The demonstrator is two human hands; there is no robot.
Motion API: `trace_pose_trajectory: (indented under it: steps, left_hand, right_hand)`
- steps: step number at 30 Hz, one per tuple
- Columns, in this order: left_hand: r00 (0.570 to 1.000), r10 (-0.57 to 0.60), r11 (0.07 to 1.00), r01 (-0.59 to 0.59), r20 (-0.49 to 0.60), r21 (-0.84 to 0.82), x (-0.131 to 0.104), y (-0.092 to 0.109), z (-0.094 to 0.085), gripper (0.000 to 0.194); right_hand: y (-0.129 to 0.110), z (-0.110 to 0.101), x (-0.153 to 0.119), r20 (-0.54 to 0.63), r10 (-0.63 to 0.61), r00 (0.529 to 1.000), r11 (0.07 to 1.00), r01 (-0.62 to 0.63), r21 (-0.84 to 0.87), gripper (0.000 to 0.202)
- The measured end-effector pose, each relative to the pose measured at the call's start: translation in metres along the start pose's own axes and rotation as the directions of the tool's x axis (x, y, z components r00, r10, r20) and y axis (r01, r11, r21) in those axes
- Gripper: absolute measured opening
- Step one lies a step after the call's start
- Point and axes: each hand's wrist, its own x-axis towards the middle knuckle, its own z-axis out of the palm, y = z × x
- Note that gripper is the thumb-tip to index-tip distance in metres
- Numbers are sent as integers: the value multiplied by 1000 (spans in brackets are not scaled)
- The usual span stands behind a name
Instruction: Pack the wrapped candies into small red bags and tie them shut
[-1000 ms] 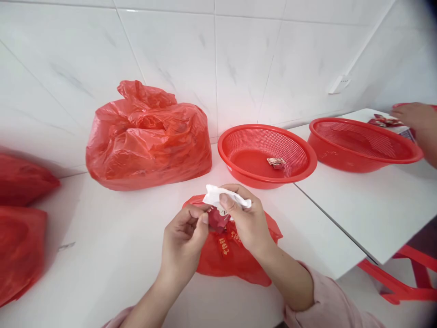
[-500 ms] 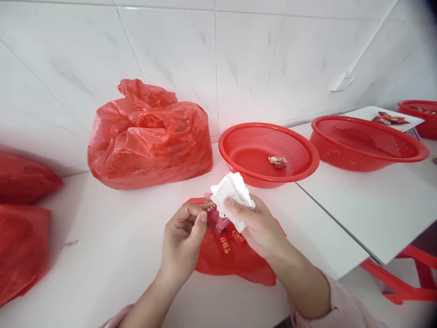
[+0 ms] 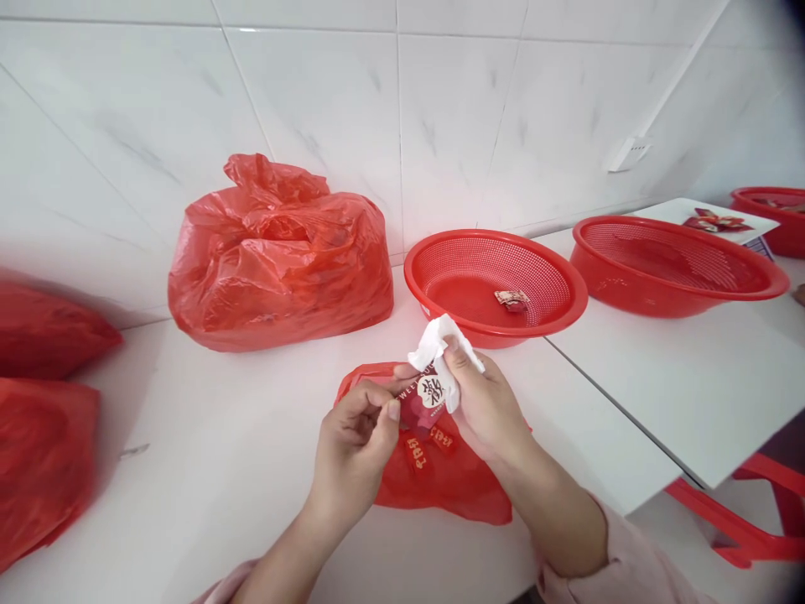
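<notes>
My left hand (image 3: 355,445) pinches the left edge of a dark red packet (image 3: 420,409) printed with white lettering and a black character on a pale round patch. My right hand (image 3: 487,403) grips a crumpled white tissue (image 3: 437,342), its thumb pressing the tissue against the packet's right side. Behind the packet, the fingers of my right hand are mostly hidden. Beneath both hands a red plastic bag (image 3: 465,482) lies flat on the white table. Small red packets with gold characters (image 3: 416,453) show on the bag, just below the dark red packet.
A full red plastic bag (image 3: 283,268) stands against the tiled wall. Right of it, a red mesh basket (image 3: 496,243) holds a small packet (image 3: 512,300). Another red basket (image 3: 672,294) sits farther right. More red bags (image 3: 44,461) lie at the left. A red stool (image 3: 723,520) stands below the table (image 3: 207,470).
Both hands and the packet have shifted slightly right. The tissue has moved up and right over the packet, exposing more of its printed front.
</notes>
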Motion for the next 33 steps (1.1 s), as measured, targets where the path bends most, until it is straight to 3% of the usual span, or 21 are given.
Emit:
trace_pose_trajectory:
  steps: [3, 5, 7, 8, 11, 13, 15, 17, 21, 25, 27, 29, 33]
  left_hand:
    - [999, -37, 997, 35, -19, -68, 3, -2, -1, 32]
    - [998, -56, 994, 53, -31, -91, 5, -1, 0, 32]
    - [996, -82, 995, 79, -45, -53, 6, 1, 1, 28]
    - [994, -96, 995, 95, -54, -15, 6, 1, 1, 25]
    - [992, -112, 991, 115, -52, 63, 5, 1, 0, 17]
    - [994, -106, 992, 107, -22, 60, 4, 0, -2, 19]
    - [997, -83, 994, 83, -6, 74, 3, -1, -2, 24]
    - [998, -65, 993, 65, -2, 96, 1, -1, -1, 28]
    - [998, -65, 998, 65, -16, 4, -3, 5, 0, 30]
    - [998, -67, 998, 67, -14, 2, 4, 13, -14, 31]
    - [989, -123, 987, 112, 83, 119, 11, 16, -26, 31]
    - [959, -219, 934, 153, 181, 322, 17, 18, -36, 30]
    - [885, -411, 658, 121, 219, 743, 21, 16, -41, 26]
  right_hand:
    - [-9, -6, -2, -130, -49, 990, 998, 54, 34, 50]
    - [-13, -7, -8, -175, -138, 975, 988, 123, -93, 50]
    - [-13, -4, -16, -69, -271, 960, 908, 231, -349, 40]
    - [-11, -1, -20, 34, -338, 941, 821, 312, -479, 34]
    - [-1, 7, -23, 289, -485, 825, 524, 539, -659, 36]
    - [5, 8, -19, 318, -536, 782, 471, 590, -656, 35]
    - [7, 6, -14, 314, -543, 778, 489, 598, -635, 32]
    - [5, 0, -10, 284, -530, 799, 518, 570, -638, 30]
    - [-11, -21, -8, 78, -507, 858, 564, 399, -723, 21]
    - [-32, -56, -16, -157, -539, 828, 596, 243, -766, 24]
    - [-39, -78, -22, -257, -541, 801, 597, 150, -788, 27]
    - [-39, -103, -27, -316, -491, 812, 576, 31, -817, 34]
    - [-18, -152, -32, -415, -335, 846, 465, -234, -854, 51]
